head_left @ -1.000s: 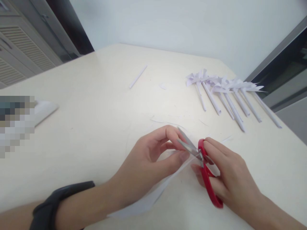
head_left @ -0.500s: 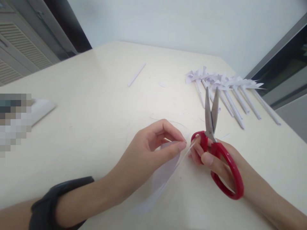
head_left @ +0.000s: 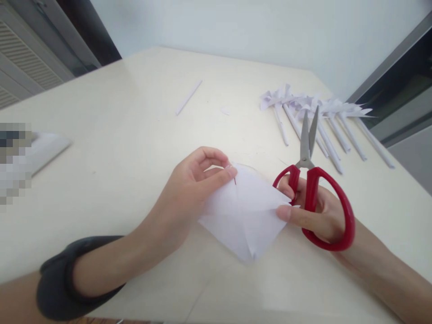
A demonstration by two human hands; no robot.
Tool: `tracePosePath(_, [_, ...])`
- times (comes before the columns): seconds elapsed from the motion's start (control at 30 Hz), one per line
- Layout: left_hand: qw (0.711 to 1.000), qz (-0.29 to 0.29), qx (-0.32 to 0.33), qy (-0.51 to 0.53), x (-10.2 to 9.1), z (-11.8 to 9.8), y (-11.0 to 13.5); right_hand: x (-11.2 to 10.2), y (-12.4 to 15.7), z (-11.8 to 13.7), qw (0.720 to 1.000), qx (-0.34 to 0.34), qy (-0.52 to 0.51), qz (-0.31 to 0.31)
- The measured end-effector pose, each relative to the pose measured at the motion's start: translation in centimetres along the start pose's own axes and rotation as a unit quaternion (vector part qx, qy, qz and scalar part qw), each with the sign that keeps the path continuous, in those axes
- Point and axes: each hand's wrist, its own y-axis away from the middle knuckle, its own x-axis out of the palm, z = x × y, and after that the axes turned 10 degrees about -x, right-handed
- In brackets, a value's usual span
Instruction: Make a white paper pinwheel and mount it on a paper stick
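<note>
A square of white paper [head_left: 251, 216], creased along its diagonals, is spread between my two hands over the table. My left hand [head_left: 199, 184] pinches its far corner between thumb and fingers, where a short dark red line shows on the paper. The thumb of my right hand [head_left: 303, 216] presses the paper's right corner, which has a slit. Red-handled scissors [head_left: 305, 163] hang on that same hand, fingers through one loop, blades slightly apart and pointing away from me.
Several white paper pinwheels [head_left: 313, 110] on rolled paper sticks lie at the back right of the table [head_left: 135, 135]. One loose rolled paper stick [head_left: 189, 97] lies farther back. Small paper scraps [head_left: 225, 110] dot the surface. A white object [head_left: 50, 148], partly blurred out, sits at the left edge.
The paper has turned from nearly edge-on to face up, and its creases now show. My right thumb has come onto its right corner. The scissors have shifted slightly right and away.
</note>
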Motion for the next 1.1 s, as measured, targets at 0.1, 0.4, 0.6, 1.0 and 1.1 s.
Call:
tracePosePath(0.1, [0.996,0.001,0.08,-0.05,0.0,0.0,0.0,0.0,0.1,0.4,0.999,0.012,-0.002,-0.033])
tracePosePath(0.4, [0.847,0.128,0.387,-0.341,0.3,-0.9,2.0,0.4,0.4,0.9,0.995,0.015,-0.019,-0.094])
tracePosePath(0.6, [0.78,0.117,0.421,-0.448,0.6,0.0,1.9,0.4,0.5,0.8,0.996,0.021,-0.008,-0.088])
tracePosePath(1.0, [0.677,0.225,0.521,-0.469,1.0,-0.4,2.1,0.5,0.4,0.6,0.995,-0.008,0.068,-0.076])
tracePosePath(1.1, [0.695,0.218,0.507,-0.461,1.2,-0.3,1.9,0.8,0.3,0.7,0.994,-0.005,0.092,-0.054])
